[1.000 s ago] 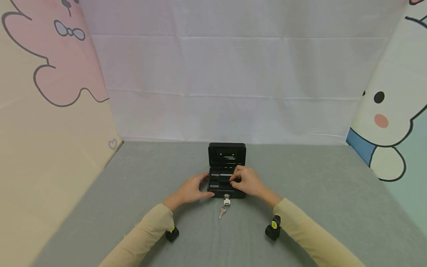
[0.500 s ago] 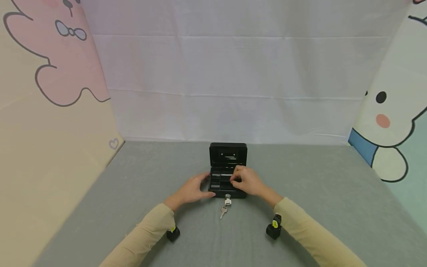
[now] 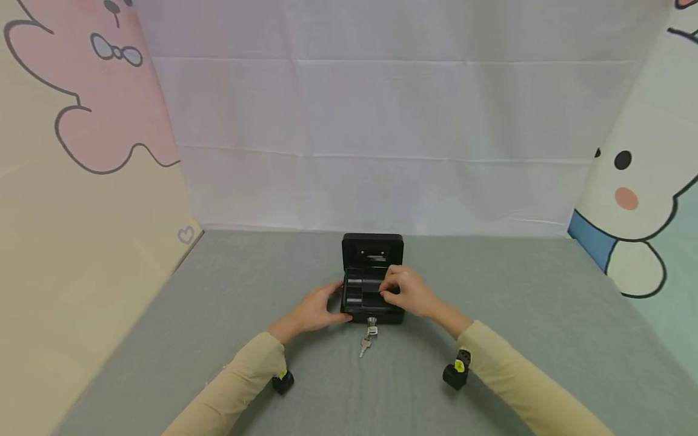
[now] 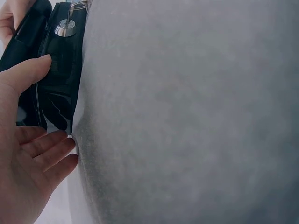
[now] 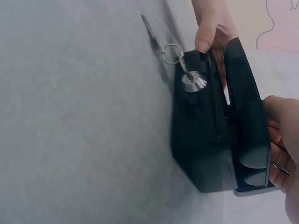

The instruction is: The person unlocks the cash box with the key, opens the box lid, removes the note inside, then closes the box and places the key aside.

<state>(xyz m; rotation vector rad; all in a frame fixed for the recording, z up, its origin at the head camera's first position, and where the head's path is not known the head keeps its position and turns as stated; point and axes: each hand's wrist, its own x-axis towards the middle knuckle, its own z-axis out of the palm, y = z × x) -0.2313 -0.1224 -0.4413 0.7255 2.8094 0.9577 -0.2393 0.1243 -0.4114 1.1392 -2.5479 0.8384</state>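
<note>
A black cash box [image 3: 357, 316] stands with its lid [image 3: 373, 247] raised. Its black coin tray [image 3: 354, 297] is tilted, the far edge up, with a gap to the box visible in the right wrist view. My right hand [image 3: 409, 292] pinches the tray's thin handle [image 5: 280, 168] between thumb and fingers. At the box's left side, my left hand [image 3: 311, 310] rests with thumb at the front corner and fingers [image 4: 58, 148] fairly straight against the side. A key sits in the front lock [image 5: 194, 83]; a second key [image 3: 366, 346] hangs from its ring [image 5: 172, 54].
Grey cloth [image 3: 245, 272] covers the table around the box. A white sheet [image 3: 354, 121] hangs behind it, with cartoon-printed panels [image 3: 109, 254] at both sides. Each wrist carries a small black camera [image 3: 455, 375].
My right hand has risen slightly and moved a little right, lifting the far side of the coin tray. The left hand stays at the box's left corner.
</note>
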